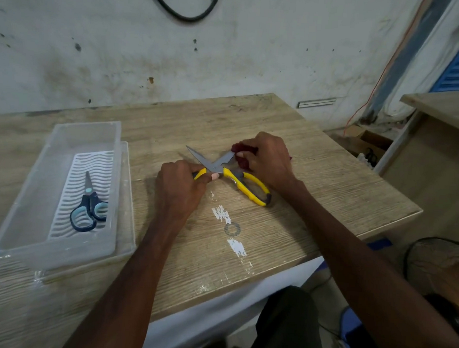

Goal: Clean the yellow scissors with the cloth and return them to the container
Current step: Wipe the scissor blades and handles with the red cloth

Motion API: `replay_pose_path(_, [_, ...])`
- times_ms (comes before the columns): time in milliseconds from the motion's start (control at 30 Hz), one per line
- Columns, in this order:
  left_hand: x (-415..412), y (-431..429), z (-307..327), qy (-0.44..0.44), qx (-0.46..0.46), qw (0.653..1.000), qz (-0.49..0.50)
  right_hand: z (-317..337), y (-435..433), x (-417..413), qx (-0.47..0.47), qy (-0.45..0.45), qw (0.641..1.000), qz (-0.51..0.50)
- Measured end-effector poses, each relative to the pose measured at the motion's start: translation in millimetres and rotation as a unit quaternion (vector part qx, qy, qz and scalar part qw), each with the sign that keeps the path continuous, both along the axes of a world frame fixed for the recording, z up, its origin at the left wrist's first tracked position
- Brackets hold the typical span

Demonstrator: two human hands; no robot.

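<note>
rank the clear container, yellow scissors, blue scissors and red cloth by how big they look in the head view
1. clear container
2. yellow scissors, spread open
3. blue scissors
4. red cloth, only as far as it shows: the right hand covers most of it, so its full size is unsure

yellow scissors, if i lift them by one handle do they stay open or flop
Likely rigid: the yellow scissors have metal blades and thick handles. The blades stand wide open on a pivot, so lifted by the handle the left hand grips, the free half may swing. Pushed on the table, they would probably slide, not roll.
</note>
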State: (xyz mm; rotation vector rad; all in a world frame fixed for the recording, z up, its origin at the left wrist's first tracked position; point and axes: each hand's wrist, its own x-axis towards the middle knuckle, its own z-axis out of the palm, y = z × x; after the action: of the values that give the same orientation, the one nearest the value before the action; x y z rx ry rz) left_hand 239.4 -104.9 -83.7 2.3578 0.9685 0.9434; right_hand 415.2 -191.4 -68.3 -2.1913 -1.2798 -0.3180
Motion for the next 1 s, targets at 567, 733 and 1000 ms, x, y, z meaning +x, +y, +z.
replay_pose_path(567, [0, 1, 2, 0.004, 0.003, 1.000, 0.010, 4, 5, -38, -0.054, -0.099, 0.970, 0.217])
replay_pose_path(733, [-2, 5, 0, 0.042, 0.014, 0.999, 0.010, 9, 25, -48, -0.051, -0.069, 0.978, 0.190])
replay_pose_path(1000, [-1, -1, 6, 0.017, -0.036, 0.999, 0.034, 15, 16, -48, -0.130, -0.123, 0.965, 0.191])
